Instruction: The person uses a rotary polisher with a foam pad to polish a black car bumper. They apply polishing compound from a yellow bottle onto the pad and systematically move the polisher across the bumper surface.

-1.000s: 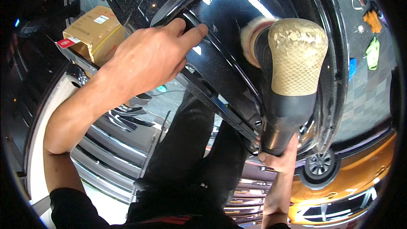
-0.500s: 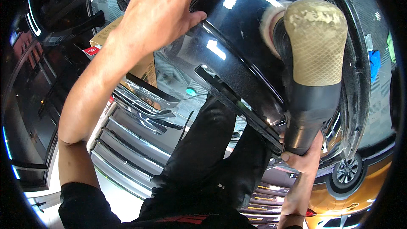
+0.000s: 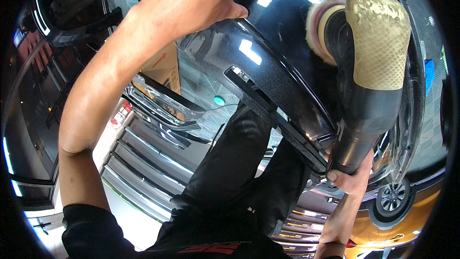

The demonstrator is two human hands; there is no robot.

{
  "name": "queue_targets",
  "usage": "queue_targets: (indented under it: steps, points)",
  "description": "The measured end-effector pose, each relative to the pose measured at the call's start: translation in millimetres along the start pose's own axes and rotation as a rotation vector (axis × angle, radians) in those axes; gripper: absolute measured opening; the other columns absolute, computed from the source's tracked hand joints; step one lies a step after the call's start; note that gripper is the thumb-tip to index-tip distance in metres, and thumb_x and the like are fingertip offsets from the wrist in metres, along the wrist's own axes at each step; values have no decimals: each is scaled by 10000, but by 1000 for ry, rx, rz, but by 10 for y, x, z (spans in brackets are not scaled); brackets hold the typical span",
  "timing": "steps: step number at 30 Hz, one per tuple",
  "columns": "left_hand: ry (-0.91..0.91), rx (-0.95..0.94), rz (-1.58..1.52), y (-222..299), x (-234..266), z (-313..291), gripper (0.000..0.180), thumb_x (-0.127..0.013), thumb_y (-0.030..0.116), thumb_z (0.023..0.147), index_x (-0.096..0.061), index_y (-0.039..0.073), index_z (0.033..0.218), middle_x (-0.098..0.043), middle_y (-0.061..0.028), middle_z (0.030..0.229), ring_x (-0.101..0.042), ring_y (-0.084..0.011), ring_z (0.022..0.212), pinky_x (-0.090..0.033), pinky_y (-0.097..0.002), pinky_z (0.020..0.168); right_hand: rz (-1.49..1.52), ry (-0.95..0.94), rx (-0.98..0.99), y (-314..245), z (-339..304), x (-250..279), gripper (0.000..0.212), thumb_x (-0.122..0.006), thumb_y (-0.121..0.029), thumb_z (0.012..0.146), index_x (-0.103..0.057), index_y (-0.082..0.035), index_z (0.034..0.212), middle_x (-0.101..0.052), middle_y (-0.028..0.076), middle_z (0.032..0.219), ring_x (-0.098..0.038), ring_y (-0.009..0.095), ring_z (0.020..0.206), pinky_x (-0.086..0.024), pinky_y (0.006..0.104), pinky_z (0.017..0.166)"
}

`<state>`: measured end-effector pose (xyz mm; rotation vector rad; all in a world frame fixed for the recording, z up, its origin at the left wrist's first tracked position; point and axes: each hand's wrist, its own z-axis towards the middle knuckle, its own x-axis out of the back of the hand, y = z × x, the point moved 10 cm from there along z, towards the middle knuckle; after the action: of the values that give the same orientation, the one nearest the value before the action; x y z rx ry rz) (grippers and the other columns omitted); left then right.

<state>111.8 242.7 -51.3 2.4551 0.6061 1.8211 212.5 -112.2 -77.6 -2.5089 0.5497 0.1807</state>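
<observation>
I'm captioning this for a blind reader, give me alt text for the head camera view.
A person's right hand holds a black polishing machine, its woolly pad against a glossy black car panel, while the left hand braces the panel's upper edge. Dark trousers show below.

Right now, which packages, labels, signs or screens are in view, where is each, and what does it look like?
Cardboard box: just under the left forearm, behind the glossy black panel; brown, boxy, with a small red arrow mark on its side.
No screens or signs that I can make out.
</observation>
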Motion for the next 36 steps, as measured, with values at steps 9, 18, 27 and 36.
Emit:
queue_targets:
  steps: [9, 18, 27, 36]
  points:
    - [-46, 13, -13, 28, -1, 26, 1116, -1000, 60, 607, -375, 121, 1530, -310, -339, 1563, -437, -523, 1360, -469, -599, 1119, -17, 16, 1, 14, 5, 5, 764, -913, -234, 565, -606, 67, 1197, -731, 145, 982, -730, 214, 811, -609, 315, 726]
    - [5, -31, -11, 47, 19, 7, 1119, -1000, 55, 602, -373, 116, 1527, -312, -331, 1561, -451, -517, 1355, -488, -583, 1115, 42, 13, 1, -35, 38, -36, 684, -866, -193, 561, -631, 54, 1154, -736, 153, 982, -727, 223, 804, -607, 327, 737]
    - [20, -46, 7, 48, 20, -11, 1119, -1000, 51, 599, -373, 102, 1524, -316, -338, 1551, -460, -521, 1339, -482, -581, 1121, 90, 47, -15, -20, 25, -47, 699, -851, -174, 568, -617, 53, 1187, -739, 167, 983, -735, 238, 801, -619, 344, 740]
    - [13, -47, 4, 50, 37, -24, 1120, -993, 38, 596, -373, 106, 1527, -317, -337, 1550, -456, -519, 1343, -478, -580, 1121, 134, 44, -41, 14, 14, -69, 826, -972, -221, 555, -594, 36, 1244, -745, 119, 997, -731, 190, 843, -598, 315, 789]
